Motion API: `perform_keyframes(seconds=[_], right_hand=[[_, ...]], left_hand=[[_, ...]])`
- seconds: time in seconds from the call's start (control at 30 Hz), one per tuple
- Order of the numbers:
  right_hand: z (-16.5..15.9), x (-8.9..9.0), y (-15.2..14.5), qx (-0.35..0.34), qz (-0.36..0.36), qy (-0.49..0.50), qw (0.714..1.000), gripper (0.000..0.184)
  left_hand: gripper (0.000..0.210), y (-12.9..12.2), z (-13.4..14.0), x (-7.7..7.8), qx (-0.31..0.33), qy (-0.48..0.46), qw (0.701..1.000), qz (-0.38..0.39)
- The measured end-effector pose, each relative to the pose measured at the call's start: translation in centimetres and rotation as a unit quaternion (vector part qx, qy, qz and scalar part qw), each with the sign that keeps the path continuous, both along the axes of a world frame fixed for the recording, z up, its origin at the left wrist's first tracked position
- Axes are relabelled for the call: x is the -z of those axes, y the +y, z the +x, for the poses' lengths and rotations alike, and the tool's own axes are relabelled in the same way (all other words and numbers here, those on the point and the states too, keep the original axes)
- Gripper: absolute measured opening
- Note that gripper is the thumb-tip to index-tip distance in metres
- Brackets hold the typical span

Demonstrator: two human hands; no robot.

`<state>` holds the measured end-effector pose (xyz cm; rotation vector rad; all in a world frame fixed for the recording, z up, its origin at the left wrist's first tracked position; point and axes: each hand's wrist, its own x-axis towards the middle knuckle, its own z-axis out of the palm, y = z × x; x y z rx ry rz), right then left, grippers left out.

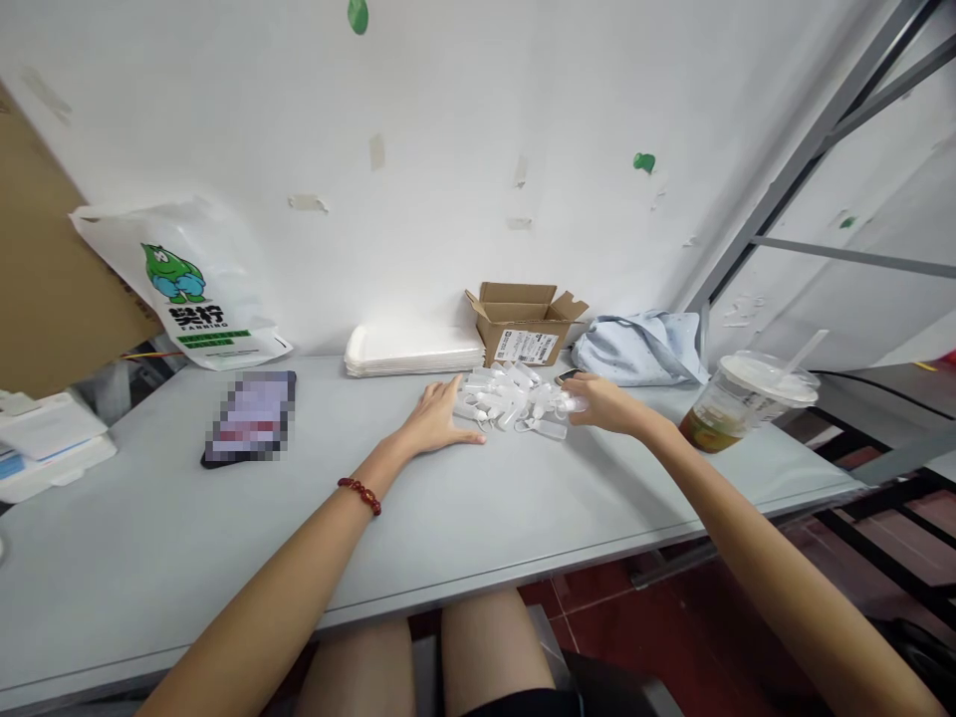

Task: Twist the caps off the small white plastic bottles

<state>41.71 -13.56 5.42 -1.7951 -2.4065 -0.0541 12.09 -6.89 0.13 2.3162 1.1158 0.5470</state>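
Left hand (440, 418) flat, released beside small bottles (512, 398); right hand (606, 403) grip unclear, fingertips hidden.

A pile of small clear plastic bottles (515, 401) is lying on the grey surface (224, 538), before an open brown cardboard box (525, 321), between both hands.

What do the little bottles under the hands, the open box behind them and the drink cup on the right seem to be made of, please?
Small bottles: apparently clear, glossy plastic, since they look see-through with pale caps. Open box: matte brown corrugated cardboard, with raised flaps and a paper label. Drink cup: clear plastic, showing the brownish drink, with a white lid and straw.
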Motion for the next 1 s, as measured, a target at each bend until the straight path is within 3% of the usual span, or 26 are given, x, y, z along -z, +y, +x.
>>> perform_keyframes(seconds=[0.13,0.27,0.4,0.67,0.8,1.0], right_hand=[[-0.8,0.0,0.1,-0.034,0.016,0.019,0.999,0.013],[-1.4,0.2,0.4,-0.093,0.058,0.037,0.993,0.021],[-1.7,0.6,1.2,-0.115,0.041,0.017,0.992,0.016],[-2.5,1.5,2.2,-0.122,0.029,0.005,0.992,0.009],[-2.5,0.9,2.0,-0.123,0.03,0.026,0.992,0.006],[-2.0,-0.8,0.9,-0.053,0.021,0.03,0.998,0.012]], left_hand=[[0.119,0.1,0.0,0.1,0.0,-0.002,1.0,0.003],[0.117,0.1,0.0,0.2,0.005,-0.012,1.0,0.009],[0.117,0.1,0.0,0.2,0.003,-0.011,1.0,0.008],[0.117,0.2,0.0,0.4,0.004,-0.019,1.0,0.005],[0.116,0.3,0.0,0.5,0.006,-0.018,1.0,0.008],[0.116,0.2,0.0,0.3,0.008,-0.018,1.0,0.006]])
